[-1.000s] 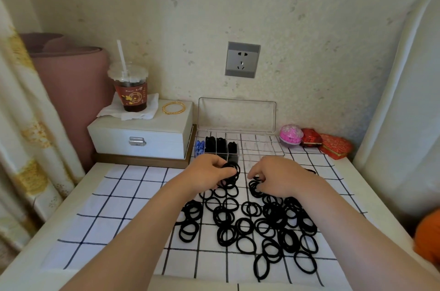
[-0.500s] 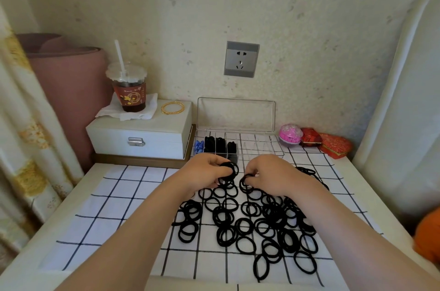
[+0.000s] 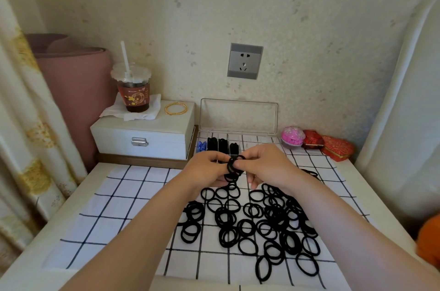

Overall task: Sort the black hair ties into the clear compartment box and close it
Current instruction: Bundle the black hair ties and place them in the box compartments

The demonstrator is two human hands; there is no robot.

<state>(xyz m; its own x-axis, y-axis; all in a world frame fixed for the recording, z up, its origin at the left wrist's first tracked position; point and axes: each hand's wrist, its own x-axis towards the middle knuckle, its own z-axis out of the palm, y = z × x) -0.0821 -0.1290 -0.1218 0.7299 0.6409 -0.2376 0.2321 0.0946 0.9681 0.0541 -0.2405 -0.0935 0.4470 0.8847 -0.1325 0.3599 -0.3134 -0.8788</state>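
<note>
Several round black hair ties [image 3: 234, 167] pinched between left hand [image 3: 205, 170], right hand [image 3: 267, 166]

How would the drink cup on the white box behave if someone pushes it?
The drink cup looks tall and nearly full, so it is probably heavy and apt to tip. The tissue under it would likely slide with it on the white box.

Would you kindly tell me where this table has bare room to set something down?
The checked cloth is bare on its left side, from the white drawer box to the near edge. The loose hair ties crowd the centre and right.
</note>
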